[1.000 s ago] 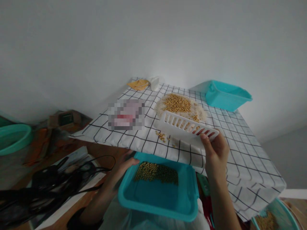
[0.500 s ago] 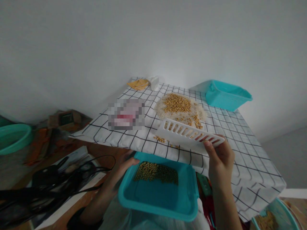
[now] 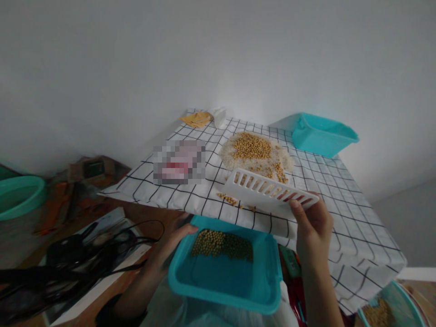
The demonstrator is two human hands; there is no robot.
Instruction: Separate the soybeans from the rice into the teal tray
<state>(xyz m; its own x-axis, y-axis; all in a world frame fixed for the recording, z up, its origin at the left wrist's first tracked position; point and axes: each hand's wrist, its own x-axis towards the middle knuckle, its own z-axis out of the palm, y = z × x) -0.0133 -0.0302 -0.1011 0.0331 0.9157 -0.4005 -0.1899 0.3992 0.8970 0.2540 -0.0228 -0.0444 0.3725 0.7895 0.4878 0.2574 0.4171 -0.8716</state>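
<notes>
My right hand [image 3: 313, 222] grips one end of a white slotted plastic basket [image 3: 259, 197], tilted on its side over the front of the table. Soybeans [image 3: 227, 198] lie scattered by the basket's left end, near the table edge. Behind it spreads a pile of yellow soybeans [image 3: 254, 146] on pale grains that look like rice [image 3: 230, 156]. My left hand [image 3: 180, 234] holds the left rim of a teal plastic bin [image 3: 225, 284] just below the table edge. Inside the bin, soybeans [image 3: 207, 243] lie along the far side, those on the right in shadow.
A second teal bin [image 3: 323, 136] stands at the back right of the checked tablecloth [image 3: 354, 213]. A yellow cloth [image 3: 196, 119] lies at the back left, and a blurred-out packet [image 3: 180, 162] nearer. Black cables and bags [image 3: 78, 254] lie lower left; a green basin [image 3: 22, 195] sits beyond.
The loose soybeans by the basket's left end have shifted slightly. Both hands, the basket and the bin stay almost where they were.
</notes>
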